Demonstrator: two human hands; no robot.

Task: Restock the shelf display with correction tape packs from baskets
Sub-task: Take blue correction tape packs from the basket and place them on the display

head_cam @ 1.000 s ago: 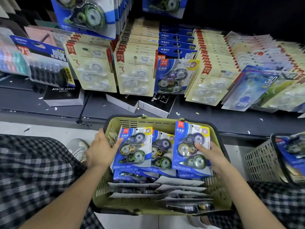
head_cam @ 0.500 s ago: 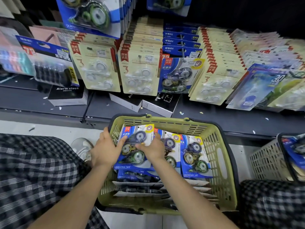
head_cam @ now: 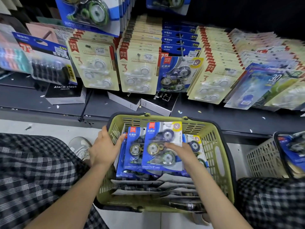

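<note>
Still picking, not yet hanging. Kneeling in front of the green basket, with both hands down inside it.

Right hand pinching the top blue pack of correction tape, fingers lying over its clear bubble, thumb hidden behind the card. Looking like lifting it up and out of the pile, though hard to be sure how tight the hold is.

Left hand reaching over the basket's left rim, fingers fairly straight, touching the left edge of the blue packs standing underneath. Seeming to be steadying or squaring the pile, not wrapping round any one pack.

More packs lying flat and face down in the near half of the basket.

Up on the shelf, a matching blue pack on the hook hanging between rows of cream packs. Probably the right row for these.

Next: raising the held pack clear of the basket, lining its top hole up with that hook, and sliding it on in front. Needing care not to knock the cream packs on either side.

Another basket sitting off to the right, also holding blue packs.
</note>
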